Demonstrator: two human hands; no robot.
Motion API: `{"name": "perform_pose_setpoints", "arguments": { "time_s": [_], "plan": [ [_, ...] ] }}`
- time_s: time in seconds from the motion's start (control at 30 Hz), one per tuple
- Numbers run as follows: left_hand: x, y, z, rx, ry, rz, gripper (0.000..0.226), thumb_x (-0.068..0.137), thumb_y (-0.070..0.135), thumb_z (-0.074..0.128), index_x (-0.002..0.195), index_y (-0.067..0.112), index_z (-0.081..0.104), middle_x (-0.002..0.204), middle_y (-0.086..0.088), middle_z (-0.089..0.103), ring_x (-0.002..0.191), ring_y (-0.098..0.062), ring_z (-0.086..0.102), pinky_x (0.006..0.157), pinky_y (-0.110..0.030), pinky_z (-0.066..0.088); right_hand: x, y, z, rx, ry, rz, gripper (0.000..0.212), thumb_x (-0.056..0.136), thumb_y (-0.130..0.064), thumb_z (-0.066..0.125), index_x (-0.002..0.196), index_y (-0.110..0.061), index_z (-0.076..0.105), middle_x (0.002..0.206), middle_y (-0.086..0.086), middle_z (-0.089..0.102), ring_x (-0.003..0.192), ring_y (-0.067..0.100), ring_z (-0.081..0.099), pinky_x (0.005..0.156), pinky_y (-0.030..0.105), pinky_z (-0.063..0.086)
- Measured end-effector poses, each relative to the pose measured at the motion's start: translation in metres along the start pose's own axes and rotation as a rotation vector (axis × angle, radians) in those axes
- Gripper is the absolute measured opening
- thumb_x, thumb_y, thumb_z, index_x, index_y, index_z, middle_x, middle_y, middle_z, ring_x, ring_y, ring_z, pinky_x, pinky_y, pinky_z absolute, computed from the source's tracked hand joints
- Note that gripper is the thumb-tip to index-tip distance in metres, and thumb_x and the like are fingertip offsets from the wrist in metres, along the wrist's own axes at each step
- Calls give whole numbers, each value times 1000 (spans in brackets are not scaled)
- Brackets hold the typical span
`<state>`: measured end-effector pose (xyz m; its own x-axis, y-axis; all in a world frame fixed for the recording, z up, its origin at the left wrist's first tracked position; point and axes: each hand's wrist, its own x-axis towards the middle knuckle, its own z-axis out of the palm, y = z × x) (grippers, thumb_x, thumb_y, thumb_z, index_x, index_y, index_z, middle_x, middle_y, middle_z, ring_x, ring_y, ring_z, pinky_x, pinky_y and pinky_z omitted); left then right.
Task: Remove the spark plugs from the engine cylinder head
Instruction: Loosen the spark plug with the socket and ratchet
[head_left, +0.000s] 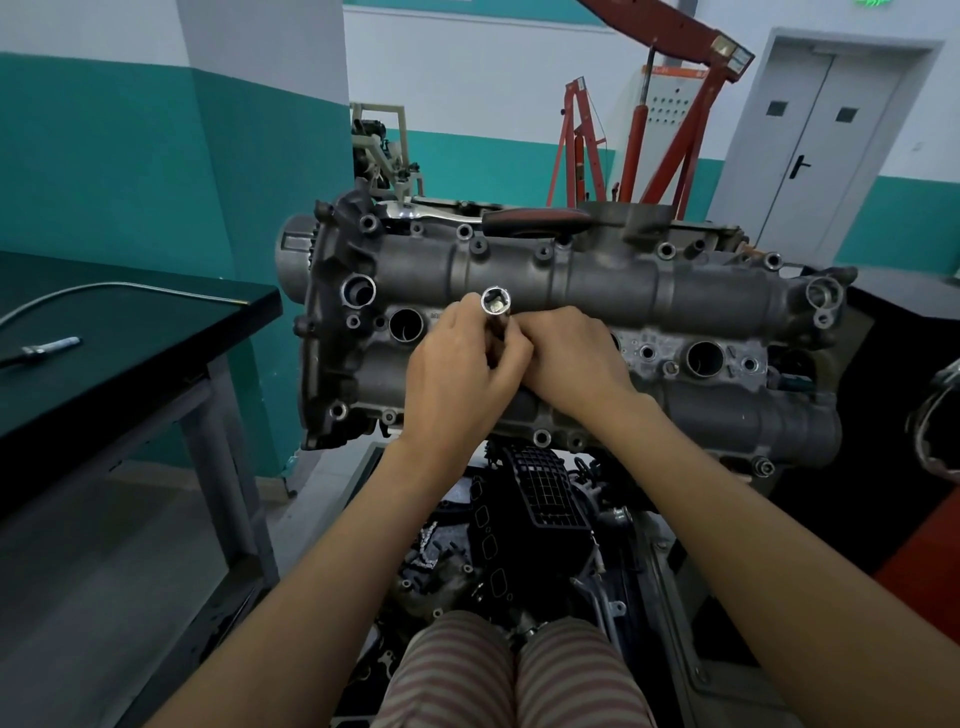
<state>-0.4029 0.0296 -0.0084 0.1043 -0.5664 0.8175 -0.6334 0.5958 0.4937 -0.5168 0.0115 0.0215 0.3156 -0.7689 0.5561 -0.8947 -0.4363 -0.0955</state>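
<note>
Both hands on a plug socket over the engine head

Head view: the left hand (457, 379) curls around a steel socket tube (496, 306) standing in a well of the cylinder head (597, 291); the right hand (571, 353) grips just beside it, fingers hidden. No spark plug shows. The tube looks rigid, smooth, likely slippery; best held low on the shaft. A ratchet (519, 217) lies along the head's far edge.

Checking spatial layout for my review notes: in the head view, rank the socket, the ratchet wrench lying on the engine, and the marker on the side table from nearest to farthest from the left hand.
1. Socket: in the grip of the left hand, over the cylinder head's middle.
2. Ratchet wrench: lying along the engine's far edge.
3. Marker: far left, on the dark side table.
</note>
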Motion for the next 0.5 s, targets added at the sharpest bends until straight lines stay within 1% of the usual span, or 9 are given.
{"name": "perform_pose_setpoints", "arguments": {
  "time_s": [0.07,0.1,0.13,0.2,0.3,0.33,0.4,0.47,0.5],
  "plan": [
    [0,0,1,6,7,9,23,88,19,55,69,12,44,61,6,42,55,-10,38,54,-13,32,0,0,0,-4,-1,-11,22,87,-28,47,66,-24,46,66,6,58,59,26,45,44,27,20],
    [1,-1,1,10,8,15,24,89,19,56,69,13,43,60,6,42,55,-11,38,54,-17,30,-1,0,1,-11,1,-21,19,87,-29,47,69,-22,49,70,8,62,63,30,51,47,29,22],
    [1,-1,1,11,11,23,27,90,19,57,68,15,43,58,8,40,54,-12,38,53,-20,27,-1,0,1,-14,2,-31,16,86,-29,48,73,-21,52,74,9,64,68,33,56,51,29,25],
    [1,-1,0,2,15,41,32,90,20,59,64,17,40,54,13,33,51,-9,34,52,-20,23,-1,0,2,10,5,-37,11,84,-30,50,79,-20,53,77,9,65,74,34,59,55,29,28],
    [2,-2,-2,-26,21,66,37,90,22,61,61,17,39,51,16,29,48,-3,32,52,-19,23,1,1,3,26,-1,-31,17,81,-34,52,90,-20,58,78,5,66,74,29,60,47,27,24],
    [1,-2,-3,-34,20,64,36,90,24,61,61,16,41,51,15,30,48,-4,33,52,-20,24,1,2,4,21,-5,-30,19,81,-34,51,92,-20,58,78,3,66,73,28,60,46,26,23],
    [1,-3,-2,-38,9,38,34,89,25,61,64,9,47,52,10,36,51,-10,37,52,-22,29,2,2,4,15,-6,-30,20,82,-33,50,94,-18,55,76,2,63,72,28,58,47,28,24],
    [0,-3,-2,-53,6,22,29,88,21,60,67,4,49,55,2,43,56,-15,41,52,-19,32,2,3,4,40,-3,-22,17,84,-32,51,88,-16,48,70,-1,56,67,26,53,47,28,24],
    [0,-3,-2,-66,4,22,27,87,19,59,68,4,48,55,0,43,58,-16,41,52,-16,31,2,3,4,40,-8,-21,16,84,-31,51,85,-15,47,70,-1,56,67,27,53,48,29,25]
  ]
}}
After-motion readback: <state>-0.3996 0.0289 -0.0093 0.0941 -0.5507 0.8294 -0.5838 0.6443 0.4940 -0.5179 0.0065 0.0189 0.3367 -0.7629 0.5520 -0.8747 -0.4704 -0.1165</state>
